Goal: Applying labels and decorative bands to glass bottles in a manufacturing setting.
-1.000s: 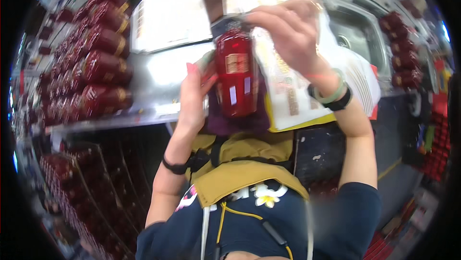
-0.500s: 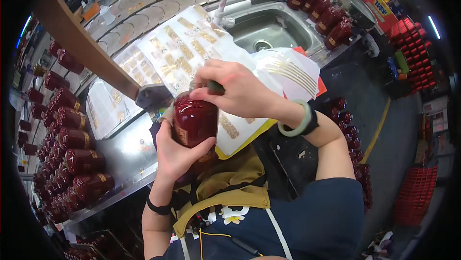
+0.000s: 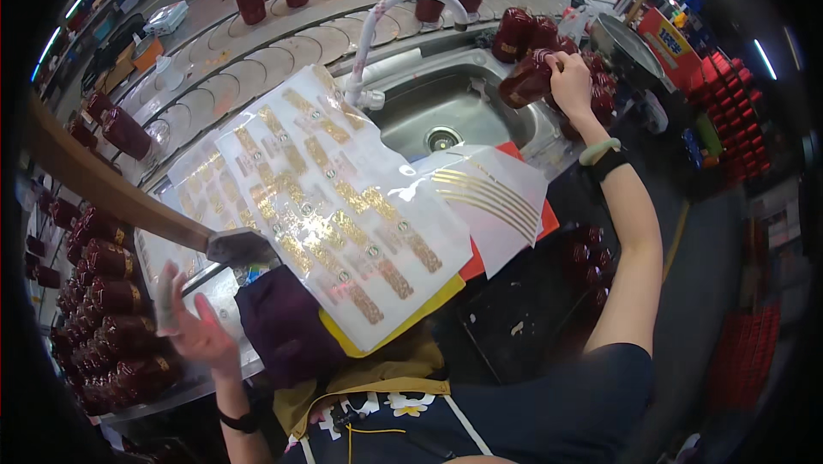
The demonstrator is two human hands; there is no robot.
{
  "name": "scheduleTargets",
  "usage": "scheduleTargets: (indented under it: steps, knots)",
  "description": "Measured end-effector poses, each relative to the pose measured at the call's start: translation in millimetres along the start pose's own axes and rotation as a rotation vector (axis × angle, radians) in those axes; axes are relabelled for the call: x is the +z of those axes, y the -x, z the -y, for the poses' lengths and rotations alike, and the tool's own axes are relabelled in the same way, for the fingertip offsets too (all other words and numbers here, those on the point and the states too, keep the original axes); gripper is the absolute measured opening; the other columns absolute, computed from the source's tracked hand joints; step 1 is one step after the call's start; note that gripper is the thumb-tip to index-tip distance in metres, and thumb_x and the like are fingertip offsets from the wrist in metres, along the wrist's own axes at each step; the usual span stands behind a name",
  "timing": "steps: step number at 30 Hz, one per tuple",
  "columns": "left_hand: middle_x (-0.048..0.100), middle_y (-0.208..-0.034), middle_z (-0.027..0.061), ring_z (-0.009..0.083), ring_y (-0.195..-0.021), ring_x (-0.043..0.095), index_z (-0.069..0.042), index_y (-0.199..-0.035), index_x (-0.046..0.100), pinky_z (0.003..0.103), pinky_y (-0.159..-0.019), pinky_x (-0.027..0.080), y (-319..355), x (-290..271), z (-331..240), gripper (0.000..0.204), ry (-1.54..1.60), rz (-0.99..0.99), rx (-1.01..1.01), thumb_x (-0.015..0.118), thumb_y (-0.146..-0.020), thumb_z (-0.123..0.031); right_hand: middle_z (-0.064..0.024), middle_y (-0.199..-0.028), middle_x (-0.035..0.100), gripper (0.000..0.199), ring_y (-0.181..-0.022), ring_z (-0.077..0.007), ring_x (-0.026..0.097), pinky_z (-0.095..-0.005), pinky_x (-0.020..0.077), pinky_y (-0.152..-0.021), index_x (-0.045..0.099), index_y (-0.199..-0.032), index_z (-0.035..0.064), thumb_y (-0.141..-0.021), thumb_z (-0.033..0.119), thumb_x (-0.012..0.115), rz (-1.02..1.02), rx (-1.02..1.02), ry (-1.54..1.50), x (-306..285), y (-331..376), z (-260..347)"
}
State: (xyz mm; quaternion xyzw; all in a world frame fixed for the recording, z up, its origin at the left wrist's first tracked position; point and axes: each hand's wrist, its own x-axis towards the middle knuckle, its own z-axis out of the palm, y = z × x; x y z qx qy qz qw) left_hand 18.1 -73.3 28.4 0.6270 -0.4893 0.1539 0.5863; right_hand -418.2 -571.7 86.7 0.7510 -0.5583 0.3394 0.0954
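Dark red jar [image 3: 525,78] sits upper right of frame, clamped in my right hand [image 3: 569,78] beside the other jars [image 3: 531,31] by the sink [image 3: 454,112]. Left hand [image 3: 193,327] hangs open, lower left, over the table [image 3: 171,250], ready near more jars.

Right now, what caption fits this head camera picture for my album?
Right hand sets a dark red jar beside the sink; left hand hovers open.
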Motion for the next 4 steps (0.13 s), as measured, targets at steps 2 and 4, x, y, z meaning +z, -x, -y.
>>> scheduleTargets:
  steps: [2,4]
  knots:
    - [0.052,-0.146,0.0264,0.0391,-0.135,0.053,0.011,-0.135,0.049,0.049,-0.111,0.045,3.3,-22.8,27.0,0.04,-0.11,-0.071,-0.122,0.052,-0.095,0.01,-0.0183,-0.106,0.065,0.025,-0.099,-0.0415,0.067,-0.0531,0.053,-0.083,0.074,-0.103,0.012,-0.1,0.034,0.063,-0.009,0.096,0.097,33.6,-30.7,-19.2]
    - [0.045,-0.155,0.0236,0.037,-0.142,0.046,0.009,-0.145,0.044,0.045,-0.116,0.042,-6.7,-37.1,42.4,0.047,-0.125,-0.16,-0.125,0.056,-0.1,-0.002,-0.0179,-0.114,0.065,0.029,-0.103,-0.0417,0.067,-0.0544,0.0532,-0.085,0.074,-0.113,0.0163,-0.099,0.039,0.063,0.014,0.122,0.123,64.5,-61.1,-36.8]
